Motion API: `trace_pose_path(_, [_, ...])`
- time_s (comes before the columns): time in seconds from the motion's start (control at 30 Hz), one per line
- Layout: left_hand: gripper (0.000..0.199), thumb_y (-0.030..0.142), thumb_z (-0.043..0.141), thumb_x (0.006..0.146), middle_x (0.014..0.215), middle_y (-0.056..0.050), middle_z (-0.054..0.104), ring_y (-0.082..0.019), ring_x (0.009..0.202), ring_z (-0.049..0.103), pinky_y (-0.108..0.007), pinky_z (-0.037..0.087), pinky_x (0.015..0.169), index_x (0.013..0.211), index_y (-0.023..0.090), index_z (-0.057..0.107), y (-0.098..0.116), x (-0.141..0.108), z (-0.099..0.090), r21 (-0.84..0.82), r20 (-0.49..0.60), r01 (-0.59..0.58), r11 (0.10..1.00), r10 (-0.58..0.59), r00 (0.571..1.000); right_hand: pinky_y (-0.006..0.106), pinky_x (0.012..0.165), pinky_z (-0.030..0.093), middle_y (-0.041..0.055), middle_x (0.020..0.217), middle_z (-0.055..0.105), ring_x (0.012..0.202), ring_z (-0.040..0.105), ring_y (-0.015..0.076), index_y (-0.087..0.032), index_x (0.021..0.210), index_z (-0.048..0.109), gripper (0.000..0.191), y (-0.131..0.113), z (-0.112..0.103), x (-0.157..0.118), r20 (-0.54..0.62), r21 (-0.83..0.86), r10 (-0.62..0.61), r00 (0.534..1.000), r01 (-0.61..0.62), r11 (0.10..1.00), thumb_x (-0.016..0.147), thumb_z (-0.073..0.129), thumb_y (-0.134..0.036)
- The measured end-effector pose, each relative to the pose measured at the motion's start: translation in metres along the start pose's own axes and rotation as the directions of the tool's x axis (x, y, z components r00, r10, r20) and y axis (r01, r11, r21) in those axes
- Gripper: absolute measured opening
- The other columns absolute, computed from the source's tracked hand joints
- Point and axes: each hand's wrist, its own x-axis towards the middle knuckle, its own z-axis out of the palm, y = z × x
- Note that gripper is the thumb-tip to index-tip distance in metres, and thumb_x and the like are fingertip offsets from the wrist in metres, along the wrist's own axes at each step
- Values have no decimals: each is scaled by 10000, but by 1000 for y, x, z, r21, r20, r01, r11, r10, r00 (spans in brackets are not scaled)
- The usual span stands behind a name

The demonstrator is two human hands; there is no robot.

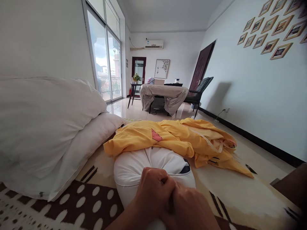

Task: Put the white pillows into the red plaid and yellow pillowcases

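My left hand [154, 185] and my right hand [188, 199] are together at the bottom middle, knuckles up and fingers curled closed. They touch each other above a round white cushion [129, 166] with gathered folds and a dark patch on its right side. What the fingers hold, if anything, is hidden. Just beyond the cushion, partly over its far edge, lies a crumpled yellow fabric piece [139, 132] with a reddish patch. More yellow fabric, with a zipper-like pale strip and a pointed end, spreads to the right.
Large white pillows [48, 127] are piled at the left on a brown and cream patterned blanket [230, 191]. Farther off stand a cloth-covered table [165, 91], a black chair [200, 91] and a plant [136, 77] on a stand. A brown edge shows at the lower right.
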Motion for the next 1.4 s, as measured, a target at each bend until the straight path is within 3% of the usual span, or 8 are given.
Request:
trace_pose_path(0.2, [324, 201, 439, 636, 407, 54, 200, -70, 414, 210, -231, 189, 413, 437, 192, 184, 2, 0, -4, 33, -123, -126, 992, 129, 984, 281, 505, 342, 20, 677, 692, 570, 639, 182, -200, 783, 622, 131, -9, -2, 7, 50, 188, -25, 998, 15, 982, 679, 547, -177])
trace_pose_path(0.4, [342, 140, 430, 688, 419, 48, 248, -69, 411, 255, -235, 202, 422, 484, 189, 160, 3, 0, -4, 136, -269, -284, 949, 311, 912, 275, 491, 299, 6, 630, 679, 537, 630, 156, -202, 667, 563, 126, -11, 5, 11, -20, 272, -42, 999, 45, 961, 653, 468, -120])
trace_pose_path(0.6, [370, 233, 457, 856, 509, 27, 465, -91, 506, 437, -229, 320, 523, 501, 177, 370, 5, 8, -46, 210, 56, -310, 927, 305, 951, 279, 507, 268, -21, 606, 636, 526, 583, 125, -205, 641, 485, 109, -13, 4, 14, -141, 274, -113, 984, 148, 950, 711, 494, -122])
trace_pose_path(0.7, [296, 303, 428, 911, 849, -29, 691, -154, 835, 614, -242, 435, 791, 746, 186, 643, -8, 21, -74, 131, 162, -292, 947, 270, 949, 273, 512, 251, -32, 583, 599, 522, 553, 113, -206, 621, 444, 158, -9, -2, 15, -196, 297, -111, 974, 167, 940, 749, 497, -130])
trace_pose_path(0.77, [303, 321, 426, 911, 1021, -49, 714, -185, 982, 623, -270, 432, 914, 897, 191, 699, -23, 32, -86, 109, 241, -251, 962, 220, 945, 263, 512, 246, -34, 578, 588, 515, 538, 105, -204, 625, 429, 189, -5, -6, 17, -225, 326, -109, 968, 181, 928, 797, 481, -143])
trace_pose_path(0.93, [311, 354, 476, 892, 1081, -59, 719, -217, 1026, 633, -314, 447, 964, 984, 188, 722, -56, 53, -94, 267, 246, -161, 950, 94, 965, 240, 550, 279, -22, 595, 574, 545, 528, 105, -200, 646, 425, 223, 6, -14, 20, -299, 336, -155, 941, 257, 906, 859, 420, -137])
trace_pose_path(1.17, [351, 368, 454, 911, 1165, -42, 695, -222, 1131, 612, -338, 428, 1038, 1065, 216, 730, -64, 55, -103, 110, 290, -201, 973, 162, 943, 226, 575, 314, -23, 620, 574, 577, 527, 93, -190, 655, 449, 240, 7, -19, 14, -279, 321, -139, 950, 228, 919, 887, 433, -132])
trace_pose_path(1.4, [421, 408, 395, 946, 1260, -38, 645, -214, 1199, 554, -338, 361, 1081, 1202, 209, 665, -37, 35, -120, 112, 310, -199, 974, 156, 938, 201, 437, 293, -38, 486, 442, 439, 419, 69, -192, 556, 348, 391, 5, -91, 19, -245, 309, -198, 949, 270, 912, 929, 457, -233])
